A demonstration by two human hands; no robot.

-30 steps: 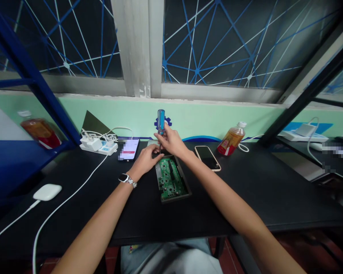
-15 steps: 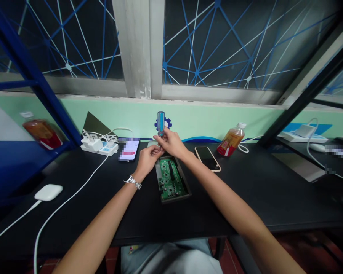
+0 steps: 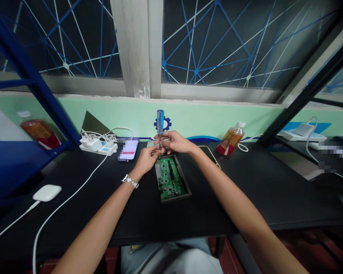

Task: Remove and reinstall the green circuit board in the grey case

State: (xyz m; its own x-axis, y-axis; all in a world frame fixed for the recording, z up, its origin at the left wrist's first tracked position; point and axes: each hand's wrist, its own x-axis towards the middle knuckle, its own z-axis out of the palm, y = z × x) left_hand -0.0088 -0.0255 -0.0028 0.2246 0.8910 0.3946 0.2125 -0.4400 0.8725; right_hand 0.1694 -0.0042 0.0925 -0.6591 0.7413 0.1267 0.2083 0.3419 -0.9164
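Note:
A screwdriver [image 3: 160, 121] with a clear blue handle stands upright over the far left corner of a green circuit board [image 3: 168, 177]. The board sits in a shallow metal case [image 3: 188, 186] on the black desk. My right hand [image 3: 177, 142] has its fingers round the screwdriver just below the handle. Low on the shaft, close to the case's edge, my left hand [image 3: 146, 158] is closed in a pinch. Its fingertips partly hide the shaft, and the tip is too small to make out. A silver bracelet [image 3: 130, 181] circles my left wrist.
Left of the case are a lit phone [image 3: 128, 149], a power strip [image 3: 103, 147] with chargers, and a white charging case [image 3: 47, 193] on a cable. A second phone [image 3: 210, 155] lies partly behind my right forearm. A drink bottle [image 3: 231, 139] stands by the wall.
My right hand has slid from the handle's base down onto the shaft, its fingers looser, and its wrist has shifted right over the phone. My left hand remains near the tip.

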